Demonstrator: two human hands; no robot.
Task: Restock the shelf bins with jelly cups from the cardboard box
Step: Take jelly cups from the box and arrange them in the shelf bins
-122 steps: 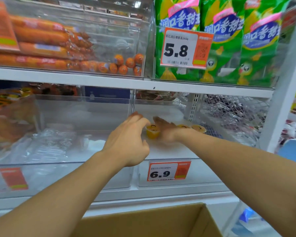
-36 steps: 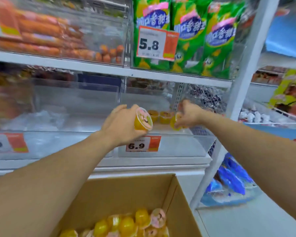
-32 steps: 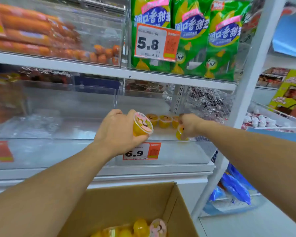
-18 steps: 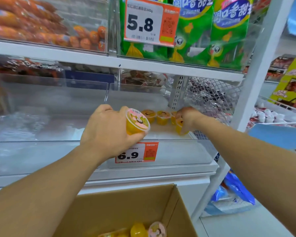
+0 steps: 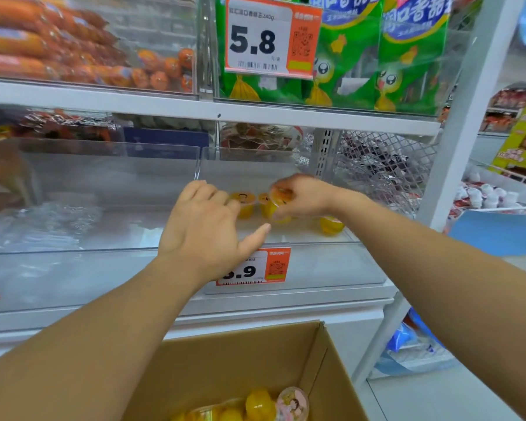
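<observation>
Stocking has barely begun: a few jelly cups (image 5: 246,205) stand at the back of the clear bin (image 5: 298,262) and one lies on its side (image 5: 331,225) near its right wall, while plenty wait in the cardboard box (image 5: 225,360) below. A moment back the left hand (image 5: 207,229) gripped a pink-lidded cup; now it hovers slack, holding nothing, while the right hand (image 5: 301,197) pinches a cup (image 5: 278,205) just above the bin floor

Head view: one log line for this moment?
left hand: open, over bin | right hand: holds jelly cup | box: cups remain
</observation>
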